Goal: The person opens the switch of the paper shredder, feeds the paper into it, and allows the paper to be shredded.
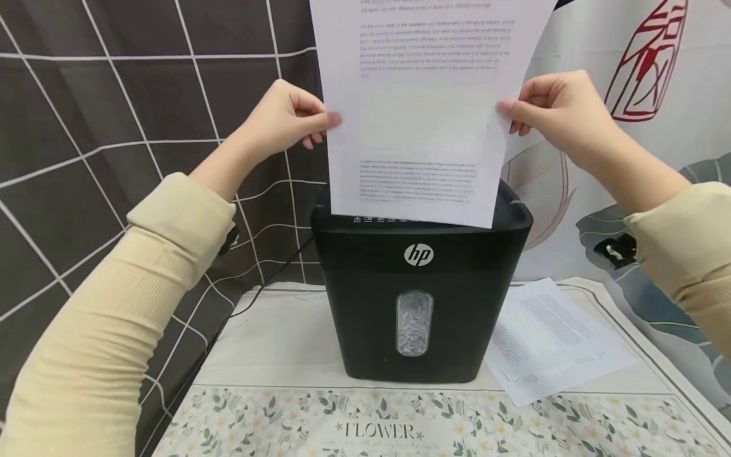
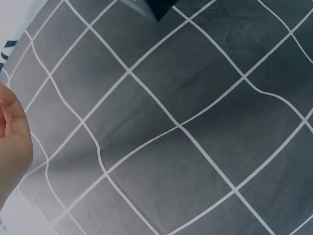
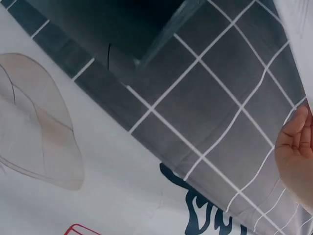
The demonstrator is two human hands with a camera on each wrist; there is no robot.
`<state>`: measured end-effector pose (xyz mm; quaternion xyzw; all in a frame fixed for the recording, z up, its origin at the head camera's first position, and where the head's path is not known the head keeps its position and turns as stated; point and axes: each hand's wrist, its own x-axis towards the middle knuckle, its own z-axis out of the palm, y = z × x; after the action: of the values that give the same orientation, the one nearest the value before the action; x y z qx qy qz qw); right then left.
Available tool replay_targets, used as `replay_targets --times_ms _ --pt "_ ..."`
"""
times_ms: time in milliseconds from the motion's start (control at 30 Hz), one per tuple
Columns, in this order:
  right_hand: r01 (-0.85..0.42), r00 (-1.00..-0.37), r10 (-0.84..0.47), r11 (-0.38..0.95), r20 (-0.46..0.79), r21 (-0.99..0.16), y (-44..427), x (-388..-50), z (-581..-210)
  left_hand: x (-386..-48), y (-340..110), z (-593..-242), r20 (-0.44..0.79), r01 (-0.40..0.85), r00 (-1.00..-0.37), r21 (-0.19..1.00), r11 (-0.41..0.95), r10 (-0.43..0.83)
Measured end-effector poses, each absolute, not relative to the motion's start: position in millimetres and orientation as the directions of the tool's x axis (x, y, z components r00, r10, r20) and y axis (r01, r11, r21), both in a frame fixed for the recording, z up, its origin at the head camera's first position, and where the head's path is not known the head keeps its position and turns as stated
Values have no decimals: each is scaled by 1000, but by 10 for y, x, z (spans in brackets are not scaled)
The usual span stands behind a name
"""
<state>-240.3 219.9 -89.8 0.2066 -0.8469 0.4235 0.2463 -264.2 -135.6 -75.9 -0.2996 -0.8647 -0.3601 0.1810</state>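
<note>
A printed sheet of paper (image 1: pixel 422 127) hangs upright in the head view, its top cut off by the frame. My left hand (image 1: pixel 291 117) pinches its left edge between thumb and fingers. On the opposite edge, my right hand (image 1: pixel 562 108) pinches the sheet the same way. Behind the sheet's lower end stands a black HP paper shredder (image 1: pixel 365 298); the sheet hides most of its top. White shreds show through its oval window (image 1: pixel 414 324). The left wrist view catches part of the left hand (image 2: pixel 13 142) at its edge; the right wrist view catches part of the right hand (image 3: pixel 297 152).
Another printed sheet (image 1: pixel 559 343) lies on the table right of the shredder. A floral cloth (image 1: pixel 274 419) covers the table. A dark cable (image 1: pixel 268 282) runs down at the left. Dark checked fabric (image 1: pixel 103 114) hangs left, pale patterned fabric (image 1: pixel 702 95) right.
</note>
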Motion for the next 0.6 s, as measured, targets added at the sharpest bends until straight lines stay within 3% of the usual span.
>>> replay_targets --times_ms 300,600 --pt "-603 -746 -170 583 644 -544 2175 -2474 -783 -2718 -1416 -720 520 647 -755 492 583 399" --pt "-629 -729 -193 567 657 -532 2071 -2532 -851 -2742 -1526 -836 473 585 -805 541 604 358"
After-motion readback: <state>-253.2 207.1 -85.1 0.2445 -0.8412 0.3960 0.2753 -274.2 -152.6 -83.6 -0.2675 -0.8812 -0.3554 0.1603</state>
